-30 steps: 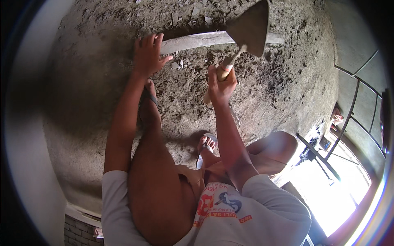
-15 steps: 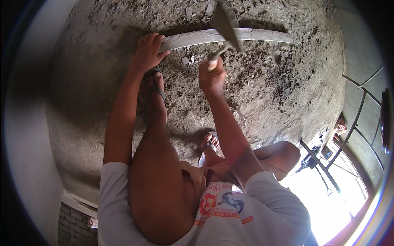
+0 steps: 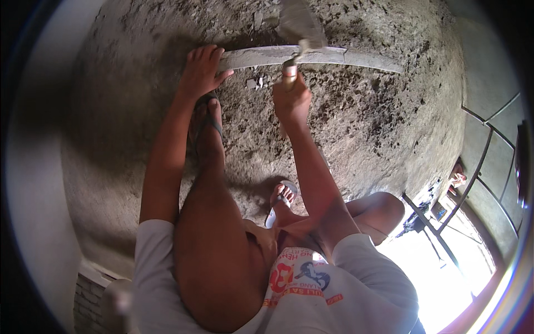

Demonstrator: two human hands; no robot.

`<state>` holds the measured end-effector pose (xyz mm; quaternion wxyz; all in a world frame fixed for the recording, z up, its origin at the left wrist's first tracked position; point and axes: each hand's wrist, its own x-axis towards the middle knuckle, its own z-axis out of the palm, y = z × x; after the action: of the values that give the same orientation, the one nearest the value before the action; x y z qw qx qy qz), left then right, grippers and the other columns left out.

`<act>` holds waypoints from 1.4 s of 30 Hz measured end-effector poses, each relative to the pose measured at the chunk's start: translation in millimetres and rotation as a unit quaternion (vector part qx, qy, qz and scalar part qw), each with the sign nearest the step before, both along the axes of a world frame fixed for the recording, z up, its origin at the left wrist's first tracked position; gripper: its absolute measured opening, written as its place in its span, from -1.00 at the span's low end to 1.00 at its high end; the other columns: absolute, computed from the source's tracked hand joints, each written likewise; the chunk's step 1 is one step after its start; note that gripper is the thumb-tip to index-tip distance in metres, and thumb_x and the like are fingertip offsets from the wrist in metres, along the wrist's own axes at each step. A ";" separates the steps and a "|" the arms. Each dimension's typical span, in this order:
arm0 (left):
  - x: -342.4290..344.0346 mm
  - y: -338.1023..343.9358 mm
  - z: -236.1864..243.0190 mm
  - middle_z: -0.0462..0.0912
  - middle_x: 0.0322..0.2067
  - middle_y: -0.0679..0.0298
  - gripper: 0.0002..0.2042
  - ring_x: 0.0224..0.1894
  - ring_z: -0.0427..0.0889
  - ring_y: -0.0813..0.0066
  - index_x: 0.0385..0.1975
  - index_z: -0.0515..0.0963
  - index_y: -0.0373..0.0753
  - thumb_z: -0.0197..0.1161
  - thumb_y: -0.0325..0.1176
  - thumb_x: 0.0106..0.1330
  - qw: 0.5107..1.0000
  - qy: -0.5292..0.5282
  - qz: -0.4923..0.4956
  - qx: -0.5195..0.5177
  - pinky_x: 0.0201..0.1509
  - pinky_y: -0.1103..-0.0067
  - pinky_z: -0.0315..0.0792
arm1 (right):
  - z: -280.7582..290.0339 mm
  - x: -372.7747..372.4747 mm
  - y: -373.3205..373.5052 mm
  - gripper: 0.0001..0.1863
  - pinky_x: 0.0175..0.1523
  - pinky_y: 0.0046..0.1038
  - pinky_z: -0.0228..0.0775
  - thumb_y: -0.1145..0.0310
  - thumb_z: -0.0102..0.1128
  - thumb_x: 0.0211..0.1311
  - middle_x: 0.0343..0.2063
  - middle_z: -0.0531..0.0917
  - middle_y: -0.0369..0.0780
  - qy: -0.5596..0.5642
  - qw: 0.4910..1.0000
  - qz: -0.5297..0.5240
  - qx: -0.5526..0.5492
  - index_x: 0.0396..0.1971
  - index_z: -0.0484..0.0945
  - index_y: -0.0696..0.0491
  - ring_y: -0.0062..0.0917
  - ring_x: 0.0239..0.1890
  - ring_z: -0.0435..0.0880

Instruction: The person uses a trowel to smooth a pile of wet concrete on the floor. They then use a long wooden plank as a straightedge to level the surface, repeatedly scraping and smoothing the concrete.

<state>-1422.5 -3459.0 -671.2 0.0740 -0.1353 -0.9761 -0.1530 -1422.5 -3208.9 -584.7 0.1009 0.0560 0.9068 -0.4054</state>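
Note:
A long, narrow grey strip [image 3: 256,57] lies on the rough ground at the far side, with a crack across it right of the middle. My left hand [image 3: 201,69] grips its left end, the fingers over the far edge and the thumb on the near side. In my right hand [image 3: 292,103] is a pointing trowel [image 3: 300,23], held by its handle. Motion smears the blade, which is over the ground just beyond the strip; whether it touches the strip I cannot tell.
Crumbly ground [image 3: 356,106] with pale chips [image 3: 256,83] spreads around my sandalled feet [image 3: 208,122]. A plain wall [image 3: 33,183] rises on the left. Dark metal bars [image 3: 478,167] stand at the right, beside a bright opening [image 3: 445,273].
The trowel blade has turned and now blurs over the ground beyond the strip. My right hand has shifted slightly right. The strip's right end sits a little nearer; my left hand stays put.

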 end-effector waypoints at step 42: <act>38.0 -24.1 -5.8 0.48 0.00 0.15 -0.36 0.14 0.42 0.12 0.08 0.46 -0.18 0.46 0.03 0.05 0.980 -0.020 0.181 0.084 0.19 0.20 0.29 | -17.0 -16.8 -56.8 -0.84 -0.51 -0.32 0.49 0.46 0.19 0.02 -0.61 0.61 -0.15 -0.042 0.995 -0.027 -0.081 -0.42 0.45 0.18 -0.45 -0.64 0.60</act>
<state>-1384.4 -3483.0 -677.0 0.0917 0.0531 -0.9695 -0.2212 -1439.3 -3265.6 -601.8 0.1325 0.0889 0.8643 -0.4770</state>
